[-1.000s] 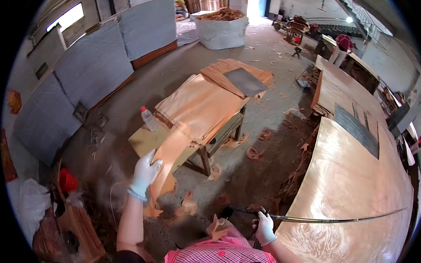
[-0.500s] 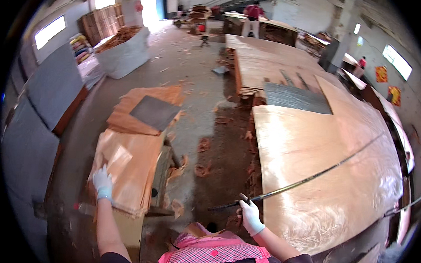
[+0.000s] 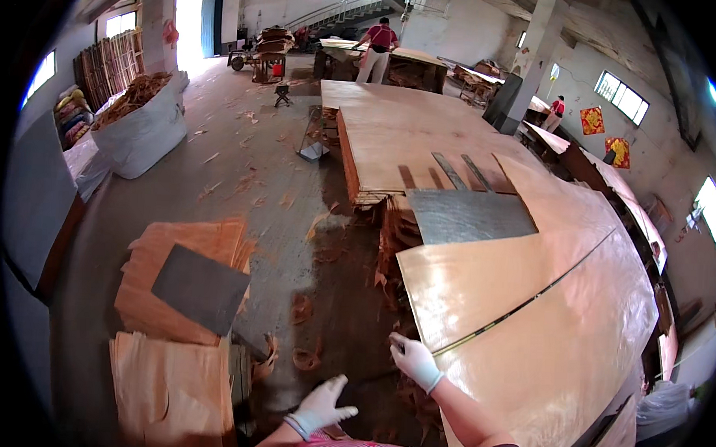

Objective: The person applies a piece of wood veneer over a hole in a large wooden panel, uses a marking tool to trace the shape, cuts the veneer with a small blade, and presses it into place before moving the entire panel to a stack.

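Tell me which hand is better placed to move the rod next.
Your right hand, most likely: the rod runs out from it across the sheet. The left hand is open, lower in view, holding nothing visible.

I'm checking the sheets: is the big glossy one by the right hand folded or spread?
Spread: the sheet lies wide open, a thin stick slanting across it.

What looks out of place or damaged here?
Torn veneer scraps litter the floor beside the stacks, loose rather than piled. A dark grey sheet lies askew on the farther left stack. The nearer left stack shows a dark slit, possibly a tear.
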Demonstrator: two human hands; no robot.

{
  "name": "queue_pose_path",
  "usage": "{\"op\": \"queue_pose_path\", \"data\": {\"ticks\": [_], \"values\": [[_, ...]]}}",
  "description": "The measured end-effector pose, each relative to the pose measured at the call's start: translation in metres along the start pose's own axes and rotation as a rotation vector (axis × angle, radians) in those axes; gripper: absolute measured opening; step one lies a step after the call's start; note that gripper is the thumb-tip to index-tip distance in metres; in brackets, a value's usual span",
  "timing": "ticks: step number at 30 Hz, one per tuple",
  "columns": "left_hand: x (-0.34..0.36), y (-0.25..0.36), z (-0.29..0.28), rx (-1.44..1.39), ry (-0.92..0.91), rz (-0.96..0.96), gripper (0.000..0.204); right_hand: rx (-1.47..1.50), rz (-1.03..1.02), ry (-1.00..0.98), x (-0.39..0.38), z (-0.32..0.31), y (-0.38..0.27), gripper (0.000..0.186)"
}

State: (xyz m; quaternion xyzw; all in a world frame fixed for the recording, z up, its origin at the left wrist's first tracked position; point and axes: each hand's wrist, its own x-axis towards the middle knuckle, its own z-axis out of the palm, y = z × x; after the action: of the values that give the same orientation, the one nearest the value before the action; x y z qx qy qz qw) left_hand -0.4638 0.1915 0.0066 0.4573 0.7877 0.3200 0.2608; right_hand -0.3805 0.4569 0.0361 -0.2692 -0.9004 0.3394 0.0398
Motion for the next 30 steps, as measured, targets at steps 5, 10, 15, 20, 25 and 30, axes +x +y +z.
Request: {"op": "queue_pose_path", "data": {"ticks": [5,10,15,20,25,30], "values": [[0.043,-0.02,-0.004,0.122,-0.387,-0.026,0.051,-0.734,0.175,-0.031,0.141,-0.016,0.005,0.071],[0.066,-0.03,0.006,-0.061,-0.234,0.131,0.04,-0.898,0.23,-0.008,0.199,-0.028,0.024,0.071],[0.075,0.004,0.006,-0.203,-0.172,0.106,0.038,-0.478,0.396,0.272,0.209,-0.122,0.049,0.042],[0.082,0.041,0.012,-0.119,-0.246,0.125,0.041,0.514,0.528,0.851,0.114,-0.179,0.093,0.028],[0.086,0.066,0.048,-0.188,-0.427,0.154,0.038,1.208,0.538,1.202,-0.073,-0.169,0.142,0.02],[0.096,0.094,0.095,-0.333,-0.521,0.0,0.032,1.579,0.745,1.584,-0.256,-0.09,0.199,0.023]]}}
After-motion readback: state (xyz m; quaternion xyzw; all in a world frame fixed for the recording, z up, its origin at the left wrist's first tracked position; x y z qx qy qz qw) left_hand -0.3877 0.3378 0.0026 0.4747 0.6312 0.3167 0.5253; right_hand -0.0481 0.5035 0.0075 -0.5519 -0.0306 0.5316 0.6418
